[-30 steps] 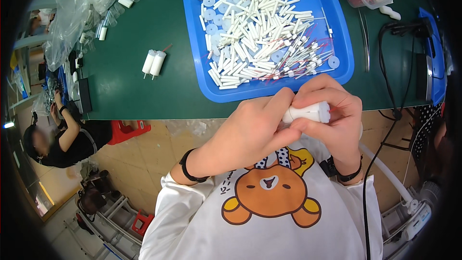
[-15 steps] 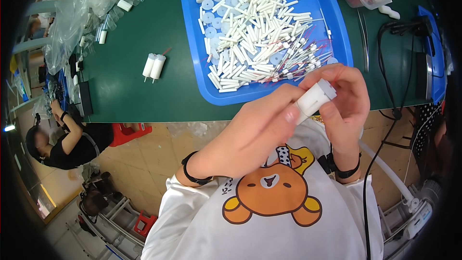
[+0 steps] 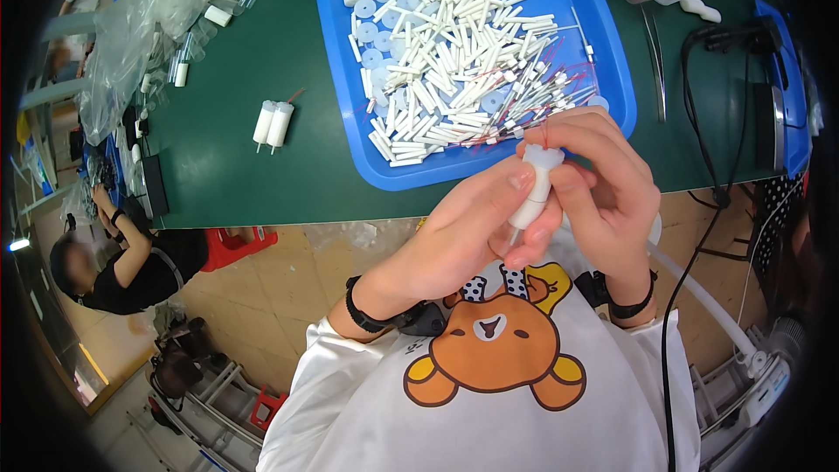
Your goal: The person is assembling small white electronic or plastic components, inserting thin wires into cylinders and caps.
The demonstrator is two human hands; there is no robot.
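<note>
Green table (image 3: 262, 61) bears blue tray (image 3: 603, 44).

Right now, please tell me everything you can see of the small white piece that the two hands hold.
The white cylinder is a short tube that looks like plastic or ceramic, with a wider cap-like top end. It stands nearly upright, slightly tilted, in front of the person's chest, just below the near edge of the blue tray. The left hand pinches its lower part between thumb and fingers; the right hand curls around its top. Thin red wire shows at the top. Its lower end is hidden by fingers.
</note>
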